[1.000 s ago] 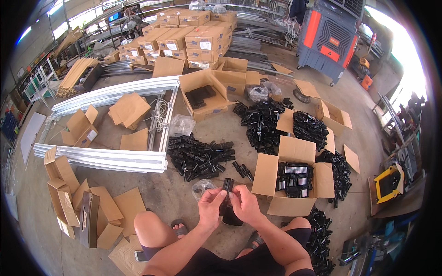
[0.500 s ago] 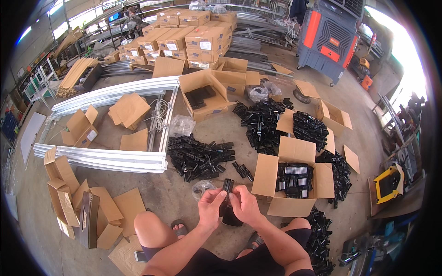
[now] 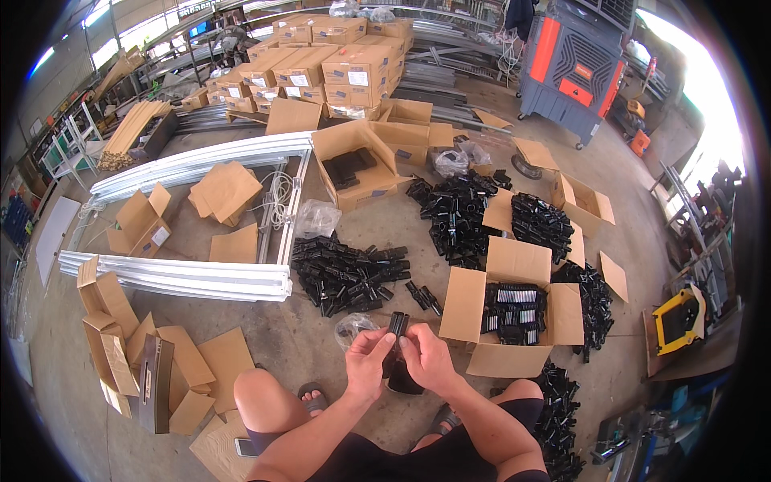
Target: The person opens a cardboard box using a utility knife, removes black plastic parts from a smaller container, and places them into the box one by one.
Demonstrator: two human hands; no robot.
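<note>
Between my knees, my left hand [image 3: 367,363] and my right hand [image 3: 428,360] are both closed around a short black slotted part [image 3: 397,323]. Its top end sticks up past my thumbs, which press on it from either side. Below my fingers a larger dark object [image 3: 404,382] shows in part; I cannot make out what it is. Just ahead lie a few loose black parts [image 3: 422,299] of a similar kind. An open cardboard box [image 3: 514,360] to my right holds rows of black parts. Clear plastic wrap [image 3: 353,329] lies beside my left hand.
Heaps of black parts lie ahead [image 3: 349,277], farther off [image 3: 462,213] and by my right knee [image 3: 560,410]. White metal rails [image 3: 185,277] and torn cardboard [image 3: 181,361] are at left. Stacked cartons [image 3: 309,68] and a grey-orange air cooler [image 3: 574,72] stand behind.
</note>
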